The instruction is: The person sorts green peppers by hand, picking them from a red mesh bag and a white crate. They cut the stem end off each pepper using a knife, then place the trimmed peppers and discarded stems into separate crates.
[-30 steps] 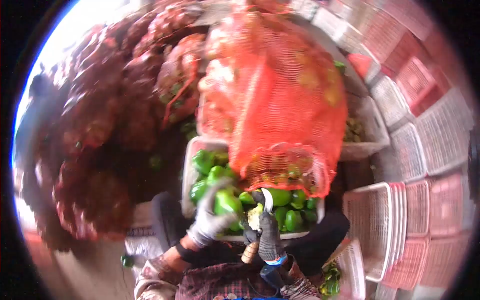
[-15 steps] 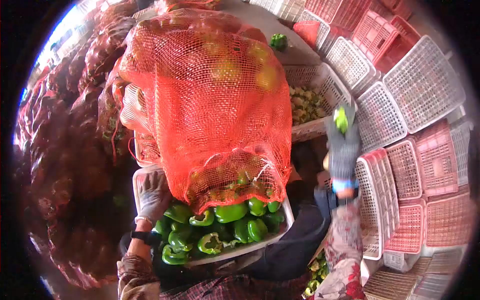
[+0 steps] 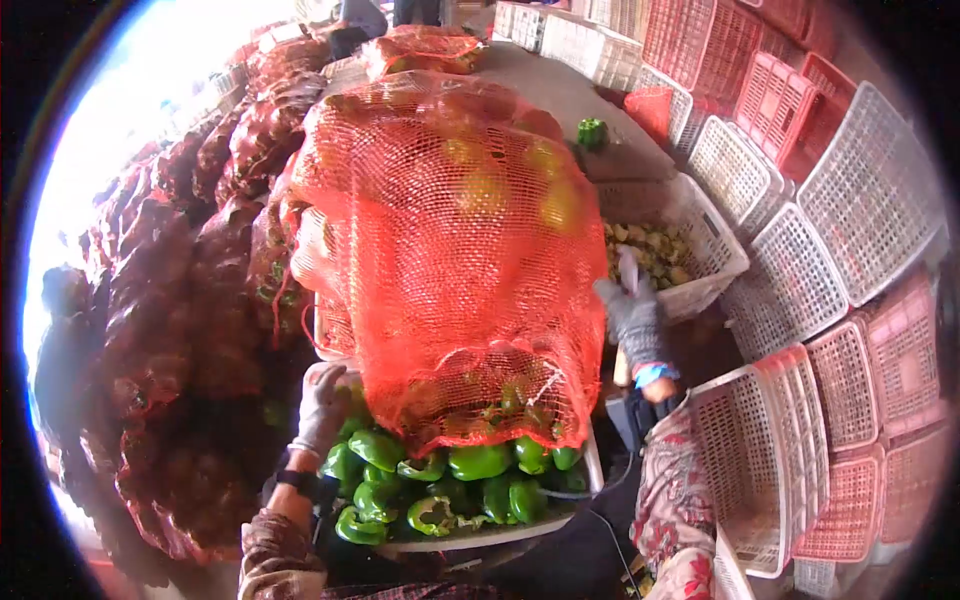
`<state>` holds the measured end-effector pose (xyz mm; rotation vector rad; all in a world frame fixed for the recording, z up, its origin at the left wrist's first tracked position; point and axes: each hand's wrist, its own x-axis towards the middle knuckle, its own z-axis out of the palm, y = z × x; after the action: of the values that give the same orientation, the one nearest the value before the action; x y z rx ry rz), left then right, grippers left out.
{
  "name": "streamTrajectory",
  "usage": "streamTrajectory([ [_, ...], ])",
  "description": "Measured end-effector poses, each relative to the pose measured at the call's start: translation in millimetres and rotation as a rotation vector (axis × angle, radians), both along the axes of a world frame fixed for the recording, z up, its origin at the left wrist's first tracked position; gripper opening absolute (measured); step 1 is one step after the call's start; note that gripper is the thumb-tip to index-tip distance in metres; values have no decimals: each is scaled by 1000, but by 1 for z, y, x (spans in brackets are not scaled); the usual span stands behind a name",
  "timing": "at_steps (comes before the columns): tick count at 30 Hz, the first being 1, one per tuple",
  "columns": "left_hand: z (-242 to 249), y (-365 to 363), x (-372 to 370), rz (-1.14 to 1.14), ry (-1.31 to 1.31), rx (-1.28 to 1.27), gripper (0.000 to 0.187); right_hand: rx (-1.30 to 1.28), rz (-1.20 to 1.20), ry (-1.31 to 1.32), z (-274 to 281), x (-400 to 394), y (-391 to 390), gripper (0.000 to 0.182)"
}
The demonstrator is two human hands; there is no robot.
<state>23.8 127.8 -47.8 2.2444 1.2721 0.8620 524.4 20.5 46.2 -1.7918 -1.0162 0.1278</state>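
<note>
My left hand (image 3: 320, 408), in a pale glove, is closed beside the left edge of the mesh bag; whatever its curled fingers hold is hidden. Gloved in grey, my right hand (image 3: 637, 322) is by the near side of a crate (image 3: 715, 235) of pale green pieces (image 3: 650, 250). Its upper fingers are extended, and a pale, handle-like object (image 3: 622, 368) sticks out below its palm. A large red mesh bag (image 3: 450, 240) of green peppers lies with its lower end over a white tray (image 3: 480, 540). Green peppers (image 3: 480, 461), some cut open, fill the tray.
Filled mesh sacks (image 3: 190, 300) are piled at the left. White and red plastic crates (image 3: 870, 190) stand along the right, with an empty-looking white crate (image 3: 735, 440) near my right arm. One green pepper (image 3: 592, 134) lies beyond the bag. Part of a person (image 3: 362, 20) shows at the top.
The bright green piece has left my right hand, which has moved left to the crate of pieces. My left hand has gone from spread fingers to curled ones. The view has shifted.
</note>
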Motion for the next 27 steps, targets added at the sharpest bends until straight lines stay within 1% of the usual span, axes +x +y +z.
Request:
streamTrajectory([
  [1, 11, -5, 12, 132, -288, -139, 35, -164, -23, 47, -4, -15, -1, 64],
  [2, 26, -7, 31, 212, -570, -198, 35, -402, -50, 398, 27, -42, -7, 63],
  [4, 89, -18, 71, 279, -667, -109, 35, 182, 35, 386, -21, -30, 12, 57],
  [5, 108, -13, 78, 191, -287, 383, 32, 436, 127, 348, -45, -25, 21, 54],
  [6, 145, -23, 95, 34, -196, 627, 28, 402, 157, 244, -28, -47, 14, 53],
  [7, 168, -34, 107, -142, -89, 484, 28, 374, 185, 139, -8, -71, 7, 52],
  [8, 173, -40, 123, -339, -53, 551, 27, 351, 210, 35, 12, -95, 0, 51],
  [9, 166, -46, 136, -547, -29, 488, 27, 202, 247, -270, 36, -119, -11, 56],
  [10, 156, -57, 144, -719, 61, 331, 24, 49, 283, -571, 55, -136, -20, 62],
  [11, 130, -62, 152, -847, 104, 185, 25, -133, 260, -569, 48, -136, -24, 64],
  [12, 105, -70, 159, -830, 59, 207, 27, -309, 234, -566, 36, -133, -26, 66],
  [13, 82, -75, 160, -748, 60, 156, 29, -484, 211, -561, 18, -129, -27, 69],
  [14, 64, -76, 159, -661, 57, 108, 32, -402, 171, -650, -8, -110, -32, 62],
  [15, 50, -74, 158, -462, 99, 51, 28, -322, 124, -740, -34, -91, -37, 56],
  [16, 40, -68, 156, -260, 132, -3, 25, -334, 59, -575, -41, -79, -44, 46],
  [17, 38, -64, 156, -57, 155, -56, 23, -310, 18, -682, -57, -64, -55, 32],
  [18, 48, -63, 158, 69, 210, -74, 22, -279, -26, -788, -68, -52, -62, 20],
  [19, 57, -65, 150, 44, 78, -7, 20, -227, -66, -746, -52, -57, -70, 14],
  [20, 71, -68, 142, 17, -44, 65, 19, -172, -105, -695, -19, -71, -82, 12],
  [21, 100, -75, 137, -55, -181, 188, 17, -139, -27, -595, 23, -90, -90, 10],
  [22, 126, -82, 132, -131, -312, 308, 16, -71, 178, -495, 31, -92, -97, 9],
  [23, 142, -76, 132, -8, -356, 489, 17, -24, 249, -413, 36, -100, -103, 8],
  [24, 140, -55, 132, 152, -437, 450, 19, 18, 319, -333, 41, -110, -110, 7],
  [26, 112, 18, 134, 380, -629, 112, 13, -81, 319, -218, 45, -137, -126, 3],
  [27, 150, 25, 137, 120, -1030, -232, 6, 46, 262, -217, 67, -165, -137, 2],
])
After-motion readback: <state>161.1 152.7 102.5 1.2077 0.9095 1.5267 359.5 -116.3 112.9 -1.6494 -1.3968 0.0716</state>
